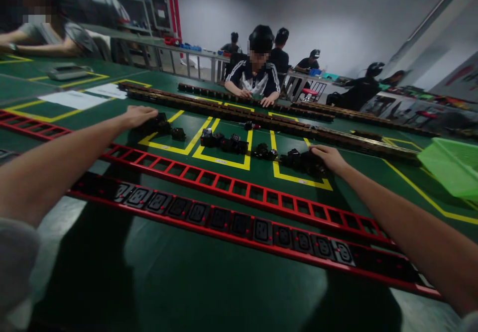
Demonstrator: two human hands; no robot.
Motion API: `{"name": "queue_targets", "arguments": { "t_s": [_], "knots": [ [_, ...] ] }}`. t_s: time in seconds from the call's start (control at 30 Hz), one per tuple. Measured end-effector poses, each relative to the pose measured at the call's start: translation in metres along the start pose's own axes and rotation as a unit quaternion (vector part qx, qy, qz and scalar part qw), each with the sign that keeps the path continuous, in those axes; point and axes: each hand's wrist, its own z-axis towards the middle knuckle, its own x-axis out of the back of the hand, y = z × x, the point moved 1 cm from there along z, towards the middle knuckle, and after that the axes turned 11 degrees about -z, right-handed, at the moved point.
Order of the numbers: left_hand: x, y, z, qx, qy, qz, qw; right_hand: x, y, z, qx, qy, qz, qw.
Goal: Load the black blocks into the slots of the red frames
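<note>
Reaching far out on the left, my left hand (140, 116) has its fingers stretched over a small group of black parts (160, 124). My right hand (330, 158) is on the other side, fingers extended over a pile of black socket modules (298, 159). Whether either palm touches a part is hidden. Between the hands lie more black socket modules (235, 144) in loose groups on the green table. Nearer to me is a long red-edged strip (220, 218) with a row of black sockets set in it. A red ladder-like frame (231, 186) lies just behind it.
Long dark strips (224, 109) cross the table beyond the parts. A green basket (450, 165) stands at the right edge. White paper sheets (74, 99) lie at left. A co-worker (254, 73) sits opposite, another person (56, 38) at far left. Yellow tape marks the table.
</note>
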Motion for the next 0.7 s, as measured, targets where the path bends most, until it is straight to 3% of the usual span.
{"name": "queue_targets", "arguments": {
  "t_s": [0.07, 0.17, 0.37, 0.5, 0.6, 0.7],
  "knots": [
    [-0.009, 0.013, 0.013, 0.012, 0.003, -0.026, 1.000, -0.014, -0.030, 0.009, 0.023, -0.019, 0.073, 0.997],
    [-0.026, 0.046, 0.033, -0.020, -0.004, -0.066, 0.998, -0.034, -0.078, 0.016, 0.069, -0.054, 0.134, 0.987],
    [-0.055, 0.141, 0.047, -0.148, 0.013, -0.153, 0.977, -0.066, -0.162, 0.017, 0.189, -0.110, 0.166, 0.962],
    [-0.062, 0.196, 0.040, -0.115, 0.029, -0.177, 0.977, -0.072, -0.180, 0.020, 0.163, -0.110, 0.189, 0.962],
    [-0.061, 0.228, 0.035, -0.116, -0.011, -0.197, 0.973, -0.069, -0.181, 0.029, 0.126, -0.092, 0.220, 0.963],
    [-0.060, 0.254, 0.027, -0.077, -0.048, -0.196, 0.976, -0.067, -0.184, 0.033, 0.161, -0.067, 0.148, 0.974]
  ]
}}
